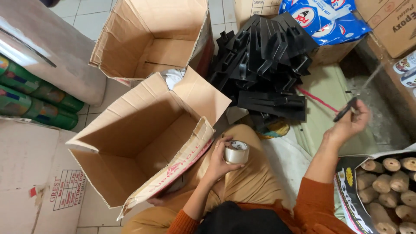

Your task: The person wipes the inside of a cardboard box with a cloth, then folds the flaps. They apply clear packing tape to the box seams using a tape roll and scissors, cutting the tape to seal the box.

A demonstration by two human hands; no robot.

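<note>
My left hand (220, 158) grips a roll of clear packing tape (236, 152) over my lap, just right of an empty cardboard box (143, 143) that lies tipped on its side with its flaps open. My right hand (351, 121) is raised to the right and holds a thin dark tool (345, 109), perhaps a cutter or pen. A pile of black plastic brackets (264, 60) lies on the floor ahead, between both hands.
A second open cardboard box (151, 39) stands behind the first. Green cans (39, 102) lie at left beside a flat carton (39, 182). Blue bags (320, 17) sit at the back right, and wooden handles (388, 186) fill a box at lower right.
</note>
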